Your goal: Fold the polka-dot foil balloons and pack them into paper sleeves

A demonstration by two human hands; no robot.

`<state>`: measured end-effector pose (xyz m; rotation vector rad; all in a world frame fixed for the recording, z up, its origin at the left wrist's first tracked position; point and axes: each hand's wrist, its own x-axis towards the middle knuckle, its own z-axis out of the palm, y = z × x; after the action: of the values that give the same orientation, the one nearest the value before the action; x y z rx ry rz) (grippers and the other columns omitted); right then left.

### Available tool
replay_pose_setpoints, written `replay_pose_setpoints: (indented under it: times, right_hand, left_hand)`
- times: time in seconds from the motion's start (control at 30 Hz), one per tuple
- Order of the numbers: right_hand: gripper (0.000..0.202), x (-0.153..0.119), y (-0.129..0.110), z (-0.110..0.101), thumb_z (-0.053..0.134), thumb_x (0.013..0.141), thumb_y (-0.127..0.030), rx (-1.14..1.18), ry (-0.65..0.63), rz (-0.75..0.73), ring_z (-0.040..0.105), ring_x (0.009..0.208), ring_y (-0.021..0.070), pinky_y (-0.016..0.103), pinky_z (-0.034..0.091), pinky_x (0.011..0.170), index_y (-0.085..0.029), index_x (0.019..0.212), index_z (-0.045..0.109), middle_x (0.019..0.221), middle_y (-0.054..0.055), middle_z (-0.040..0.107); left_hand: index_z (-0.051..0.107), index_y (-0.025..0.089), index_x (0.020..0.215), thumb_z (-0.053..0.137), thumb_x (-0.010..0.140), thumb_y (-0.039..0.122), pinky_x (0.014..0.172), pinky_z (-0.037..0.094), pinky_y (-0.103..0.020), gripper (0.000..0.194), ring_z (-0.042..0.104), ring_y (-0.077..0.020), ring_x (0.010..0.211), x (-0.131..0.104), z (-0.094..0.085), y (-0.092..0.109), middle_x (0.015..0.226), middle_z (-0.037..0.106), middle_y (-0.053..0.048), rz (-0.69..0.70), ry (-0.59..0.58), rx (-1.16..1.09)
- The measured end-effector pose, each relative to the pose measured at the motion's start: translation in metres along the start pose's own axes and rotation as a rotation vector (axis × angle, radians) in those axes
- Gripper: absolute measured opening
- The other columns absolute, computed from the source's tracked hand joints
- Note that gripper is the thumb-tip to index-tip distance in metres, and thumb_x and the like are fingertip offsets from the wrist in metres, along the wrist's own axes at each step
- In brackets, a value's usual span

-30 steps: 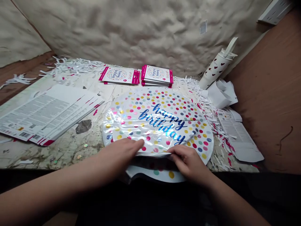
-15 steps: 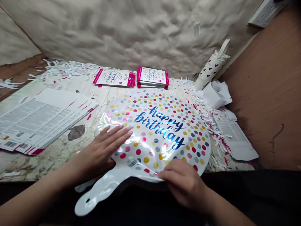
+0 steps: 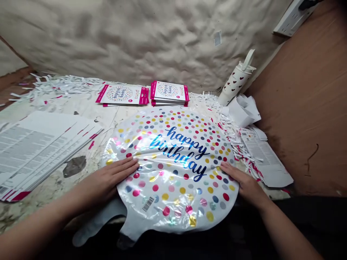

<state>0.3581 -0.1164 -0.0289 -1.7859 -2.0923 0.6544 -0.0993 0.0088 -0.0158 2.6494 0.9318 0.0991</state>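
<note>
A flat, uninflated foil balloon lies before me, white with coloured dots and blue "happy birthday" lettering. Its front edge hangs past the table edge and its neck bends downward. A second pale neck shows under it at the left, apparently from another balloon beneath. My left hand rests on the balloon's left part, open, fingers stretched out flat. At the right edge, my right hand lies with its fingers extended onto the foil; its thumb is hidden.
Printed card sleeves are fanned out at the left. Two stacks of pink-edged balloon packets, a left stack and a right stack, lie behind the balloon. A heart-patterned bottle, paper shreds and a card sleeve surround it.
My right hand has left the balloon's front edge for its right side. The balloon's front has slid toward me and its neck now folds down. My left hand still lies flat on it.
</note>
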Motion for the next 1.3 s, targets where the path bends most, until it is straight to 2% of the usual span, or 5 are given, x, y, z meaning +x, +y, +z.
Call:
replay_pose_setpoints:
  times: [0.33,0.73,0.97,1.17,1.3]
  right_hand:
    - [0.042,0.111,0.016,-0.046,0.054,0.072,-0.058,0.499,0.097,0.472,0.062,0.063,0.0198,0.030,0.050,0.055,-0.018,0.081,0.063,0.066,0.004,0.066]
    - [0.061,0.161,-0.016,-0.045,0.056,0.073,-0.056,-0.200,0.444,0.598,0.051,0.105,0.0373,0.051,0.039,0.086,-0.012,0.115,0.052,0.105,0.020,0.060]
    - [0.071,0.133,-0.136,0.052,0.037,0.084,-0.059,-0.235,-0.042,-0.297,0.023,0.135,0.0262,0.045,0.018,0.111,-0.018,0.141,0.025,0.148,0.007,0.024]
    - [0.066,0.069,-0.038,0.010,0.024,0.091,-0.047,-0.371,0.200,0.364,0.028,0.130,0.0410,0.066,0.016,0.101,-0.001,0.138,0.025,0.139,0.029,0.033]
    - [0.058,0.047,-0.040,0.009,0.029,0.091,-0.046,-0.421,0.162,0.219,0.035,0.128,0.0334,0.052,0.026,0.104,-0.015,0.140,0.030,0.137,0.020,0.040]
  left_hand:
    - [0.059,0.012,0.107,0.031,0.086,0.052,0.071,0.048,-0.043,0.053,0.063,-0.0312,0.084,0.075,-0.045,-0.014,0.084,0.067,-0.010,-0.696,0.067,0.028]
    - [0.032,0.018,0.140,0.037,0.082,0.063,0.103,0.025,-0.054,0.073,0.018,-0.0375,0.134,0.039,0.026,0.031,0.146,0.025,-0.017,-0.258,0.077,0.209]
    - [0.033,0.031,0.138,0.043,0.079,0.064,0.100,0.024,-0.058,0.068,0.015,-0.0432,0.133,0.039,0.024,0.029,0.148,0.021,-0.013,-0.262,0.091,0.209]
    - [0.032,0.023,0.139,0.037,0.081,0.064,0.100,0.024,-0.056,0.071,0.015,-0.0431,0.133,0.055,0.016,0.043,0.147,0.023,-0.016,-0.316,0.031,0.214]
    - [0.024,0.009,0.142,0.031,0.085,0.061,0.107,0.016,-0.052,0.077,0.008,-0.0364,0.136,0.097,0.021,0.083,0.148,0.016,-0.018,-0.240,0.059,0.225]
